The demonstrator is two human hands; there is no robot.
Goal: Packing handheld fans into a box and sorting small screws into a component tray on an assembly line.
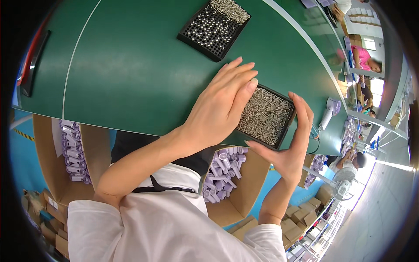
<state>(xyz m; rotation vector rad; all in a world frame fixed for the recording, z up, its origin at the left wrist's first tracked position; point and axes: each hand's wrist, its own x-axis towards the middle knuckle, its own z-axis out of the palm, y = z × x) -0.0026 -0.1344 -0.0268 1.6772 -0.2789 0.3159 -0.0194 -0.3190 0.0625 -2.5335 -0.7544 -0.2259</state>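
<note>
A black rectangular tray (284,135) lies near the front edge of the green table, with a thick layer of small silvery screws (264,115) in it. Some holes of its perforated plate show at the right side. My right hand (294,139) grips the tray by its right end, thumb at the near corner and fingers at the far one. Flat and stretched out, my left hand (220,105) lies along the tray's left side, its thumb over the rim. The palm side of my left hand is hidden.
Farther back stands a second black perforated tray (209,37), screws heaped at its far end. Cardboard boxes (238,205) of light purple plastic parts stand below the table edge. A purple-and-white handheld device (329,111) and a blue-handled tool (314,132) lie to the right. Other people work beyond.
</note>
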